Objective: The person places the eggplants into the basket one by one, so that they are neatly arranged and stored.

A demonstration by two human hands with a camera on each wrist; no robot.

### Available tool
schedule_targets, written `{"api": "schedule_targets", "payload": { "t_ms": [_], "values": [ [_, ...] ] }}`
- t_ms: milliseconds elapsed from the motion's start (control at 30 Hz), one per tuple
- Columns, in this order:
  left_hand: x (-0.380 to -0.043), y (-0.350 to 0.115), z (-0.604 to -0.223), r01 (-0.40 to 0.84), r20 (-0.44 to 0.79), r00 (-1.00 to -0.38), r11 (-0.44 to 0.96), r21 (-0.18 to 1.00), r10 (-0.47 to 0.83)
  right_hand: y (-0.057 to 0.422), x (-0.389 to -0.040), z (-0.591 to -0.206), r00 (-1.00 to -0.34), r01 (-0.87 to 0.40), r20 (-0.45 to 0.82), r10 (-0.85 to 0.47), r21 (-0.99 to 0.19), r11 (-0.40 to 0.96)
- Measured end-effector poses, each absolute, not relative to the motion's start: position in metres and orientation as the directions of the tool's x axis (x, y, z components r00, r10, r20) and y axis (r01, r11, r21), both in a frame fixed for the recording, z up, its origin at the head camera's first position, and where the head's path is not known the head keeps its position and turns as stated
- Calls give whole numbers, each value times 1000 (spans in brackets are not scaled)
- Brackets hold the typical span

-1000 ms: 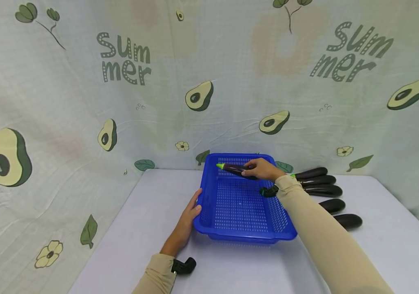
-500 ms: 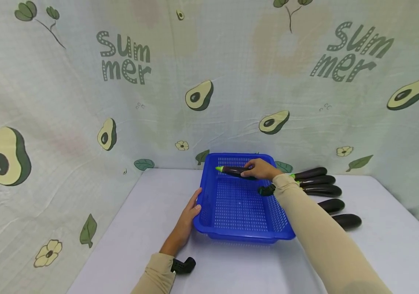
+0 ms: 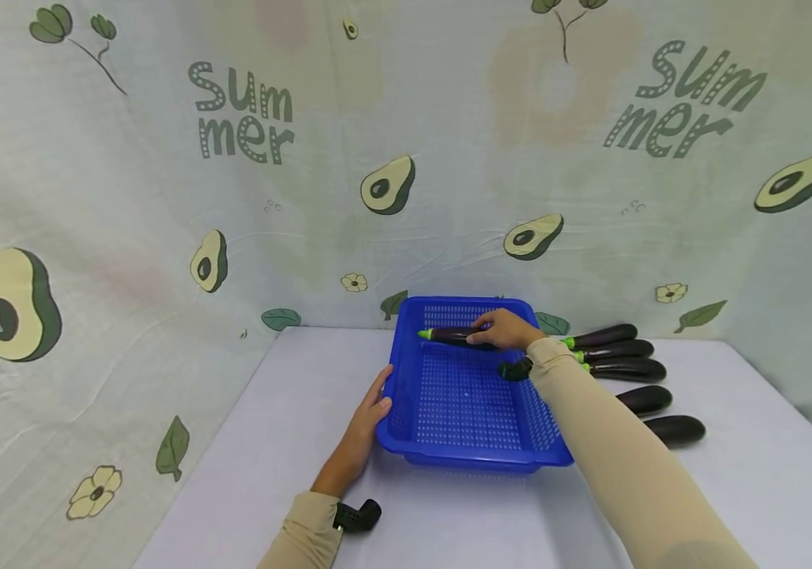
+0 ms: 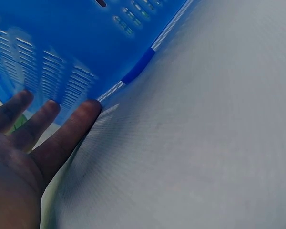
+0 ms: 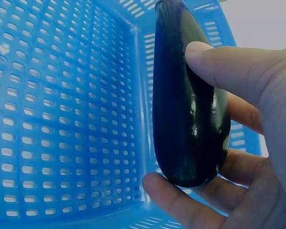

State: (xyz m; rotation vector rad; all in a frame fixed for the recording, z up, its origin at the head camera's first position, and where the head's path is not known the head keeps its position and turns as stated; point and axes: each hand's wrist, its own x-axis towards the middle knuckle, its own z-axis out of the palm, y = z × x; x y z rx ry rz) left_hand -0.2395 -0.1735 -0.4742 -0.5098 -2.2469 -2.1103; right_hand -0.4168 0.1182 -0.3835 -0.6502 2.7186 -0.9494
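Note:
A dark purple eggplant point(image 3: 451, 337) with a green stem end lies nearly level at the far end of a blue perforated plastic basket point(image 3: 473, 457). My right hand point(image 3: 507, 328) grips its blunt end from above. The right wrist view shows the thumb on one side of the eggplant point(image 5: 183, 109) and curled fingers on the other, close to the basket's end wall. My left hand point(image 3: 360, 427) touches the basket's left side from outside; in the left wrist view its fingers point(image 4: 69, 131) are straight against the slotted wall. Whether the eggplant touches the basket floor cannot be told.
Several more eggplants point(image 3: 626, 369) lie on the white table point(image 3: 754, 474) to the right of the basket, some partly hidden by the right sleeve point(image 3: 619, 442). A printed cloth point(image 3: 448, 118) hangs behind the table's far edge.
The eggplant's stem end has come down a little inside the basket, so it lies more level. The right hand has shifted slightly down; the left hand and basket have stayed put.

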Motion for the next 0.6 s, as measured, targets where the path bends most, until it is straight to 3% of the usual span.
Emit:
{"api": "schedule_targets", "payload": {
  "t_ms": [300, 600],
  "values": [
    [-241, -174, -475, 257, 243, -942, 33, 966, 230, 119, -420, -387, -887, -333, -49, -459, -622, 709],
    [-238, -174, -474, 257, 241, -944, 47, 965, 224, 117, -425, -388, -877, -395, -35, -479, -517, 760]
  ]
}}
